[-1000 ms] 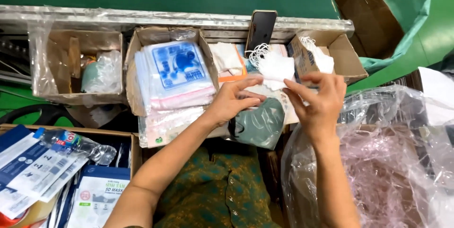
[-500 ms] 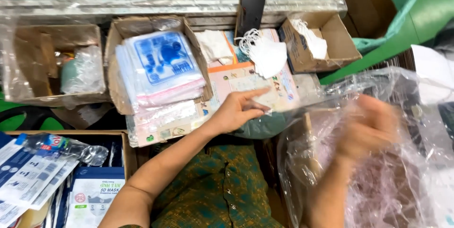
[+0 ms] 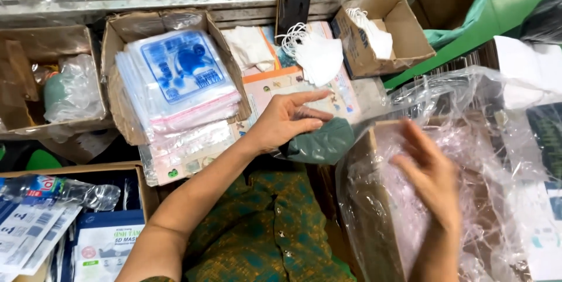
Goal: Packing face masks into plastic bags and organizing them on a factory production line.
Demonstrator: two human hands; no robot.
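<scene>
My left hand [image 3: 287,121] rests flat on a dark green face mask [image 3: 322,141] that lies on a printed sheet, fingers stretched to the right. My right hand [image 3: 430,179] is blurred, fingers apart, inside a big clear plastic bag [image 3: 468,159] that lines a box at the right; it holds nothing I can see. A pile of white masks [image 3: 316,57] with ear loops lies just beyond the left hand.
A cardboard box with a stack of blue-printed plastic pouches [image 3: 178,77] stands at the left. A small box [image 3: 386,36] with white masks is at the back right, a dark phone [image 3: 294,1] leans behind. Packaged masks [image 3: 99,247] fill a box at the lower left.
My right hand has left the green mask and gone down to the right into the clear bag. My left hand stays on the mask, now flat on the sheet.
</scene>
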